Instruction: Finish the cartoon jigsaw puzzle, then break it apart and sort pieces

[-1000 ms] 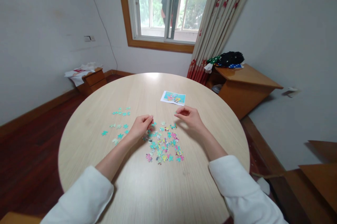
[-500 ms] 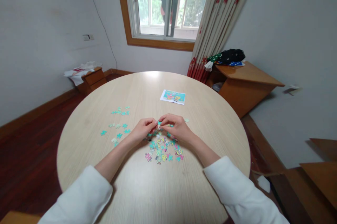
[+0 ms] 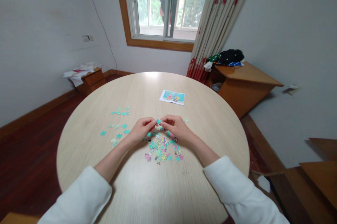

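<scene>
Between the fingertips of both hands is a teal jigsaw piece, held just above the far side of a loose pile. My left hand pinches its left side, and my right hand pinches its right side. Below and nearer to me lies the pile of mixed jigsaw pieces, in teal, yellow, pink and white; my hands hide part of its far edge. Left of my left hand, several mostly teal pieces lie spread out, with another cluster of teal pieces farther back.
A printed picture card lies beyond my hands on the round wooden table. One pale piece sits right of my right hand. Behind the table stand a wooden desk with cloths on it and a small cabinet.
My fingers have parted slightly around the teal jigsaw piece, so more of it shows. My right hand has lowered a little; the loose pieces lie as before.
</scene>
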Tool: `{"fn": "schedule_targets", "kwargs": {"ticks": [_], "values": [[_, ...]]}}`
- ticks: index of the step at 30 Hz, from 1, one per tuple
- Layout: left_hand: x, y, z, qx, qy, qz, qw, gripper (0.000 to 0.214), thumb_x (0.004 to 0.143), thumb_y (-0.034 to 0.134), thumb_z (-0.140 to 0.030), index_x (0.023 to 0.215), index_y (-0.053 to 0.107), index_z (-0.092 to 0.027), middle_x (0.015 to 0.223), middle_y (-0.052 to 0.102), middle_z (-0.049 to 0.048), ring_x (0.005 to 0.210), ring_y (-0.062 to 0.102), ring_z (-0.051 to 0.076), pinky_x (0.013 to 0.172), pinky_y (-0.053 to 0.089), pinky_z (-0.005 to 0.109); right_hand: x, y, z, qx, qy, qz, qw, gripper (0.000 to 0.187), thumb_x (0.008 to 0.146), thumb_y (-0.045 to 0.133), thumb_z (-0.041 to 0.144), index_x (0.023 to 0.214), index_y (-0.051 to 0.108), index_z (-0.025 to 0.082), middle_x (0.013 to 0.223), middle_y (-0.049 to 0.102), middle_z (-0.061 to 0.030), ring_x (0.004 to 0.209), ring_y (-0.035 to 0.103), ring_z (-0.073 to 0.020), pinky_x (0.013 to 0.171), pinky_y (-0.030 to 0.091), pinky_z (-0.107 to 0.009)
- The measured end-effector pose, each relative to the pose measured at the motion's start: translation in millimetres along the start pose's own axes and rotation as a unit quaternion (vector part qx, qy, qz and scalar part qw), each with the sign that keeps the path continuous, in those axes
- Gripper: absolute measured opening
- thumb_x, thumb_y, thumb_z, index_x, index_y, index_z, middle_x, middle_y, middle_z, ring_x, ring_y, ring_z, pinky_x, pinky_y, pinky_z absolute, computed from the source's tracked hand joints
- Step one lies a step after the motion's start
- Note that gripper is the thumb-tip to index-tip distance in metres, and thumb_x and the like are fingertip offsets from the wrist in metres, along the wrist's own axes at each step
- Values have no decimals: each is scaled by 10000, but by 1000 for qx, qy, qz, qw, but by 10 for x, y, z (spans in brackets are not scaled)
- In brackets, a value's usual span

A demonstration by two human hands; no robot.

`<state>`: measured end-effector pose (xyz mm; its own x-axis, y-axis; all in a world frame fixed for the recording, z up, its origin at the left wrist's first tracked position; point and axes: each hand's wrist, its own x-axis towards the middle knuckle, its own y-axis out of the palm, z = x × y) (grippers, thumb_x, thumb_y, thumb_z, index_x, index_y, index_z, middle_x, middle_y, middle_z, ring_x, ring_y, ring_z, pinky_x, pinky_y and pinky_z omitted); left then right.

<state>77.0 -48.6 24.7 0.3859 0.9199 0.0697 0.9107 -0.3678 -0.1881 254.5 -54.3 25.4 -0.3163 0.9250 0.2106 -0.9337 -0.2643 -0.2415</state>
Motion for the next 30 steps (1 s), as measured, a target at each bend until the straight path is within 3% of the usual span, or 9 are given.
{"fn": "schedule_targets", "kwargs": {"ticks": [8, 15, 21, 30], "values": [[-31, 38, -55, -9, -23, 81, 996, 392, 685, 565, -542, 599, 574, -159, 502, 441, -25, 492, 380, 98, 514, 298, 253, 2, -8, 32, 25, 38, -16, 999, 284, 736, 637, 428, 669, 605, 155, 599, 588, 8, 564, 518, -104, 560, 407, -245], [-4, 17, -25, 17, -12, 51, 998, 395, 702, 558, -530, 581, 558, -154, 498, 437, -28, 495, 384, 96, 515, 305, 248, 12, -15, -20, 9, 39, -6, 999, 267, 748, 605, 400, 647, 600, 154, 593, 573, 5, 559, 498, -102, 556, 385, -247], [-10, 5, 14, 14, -8, 61, 998, 355, 707, 581, -490, 604, 571, -150, 516, 463, -29, 493, 385, 86, 506, 299, 239, 16, -13, -28, 3, 46, -6, 999, 258, 730, 614, 391, 632, 612, 152, 571, 566, 8, 533, 477, -95, 538, 370, -245], [-8, 18, -25, 22, 1, 7, 1000, 338, 679, 605, -469, 568, 579, -151, 510, 477, -18, 510, 392, 92, 510, 308, 244, 29, -40, 44, 21, 60, -60, 996, 292, 723, 611, 428, 630, 629, 152, 566, 574, -2, 559, 514, -115, 538, 400, -249]]}}
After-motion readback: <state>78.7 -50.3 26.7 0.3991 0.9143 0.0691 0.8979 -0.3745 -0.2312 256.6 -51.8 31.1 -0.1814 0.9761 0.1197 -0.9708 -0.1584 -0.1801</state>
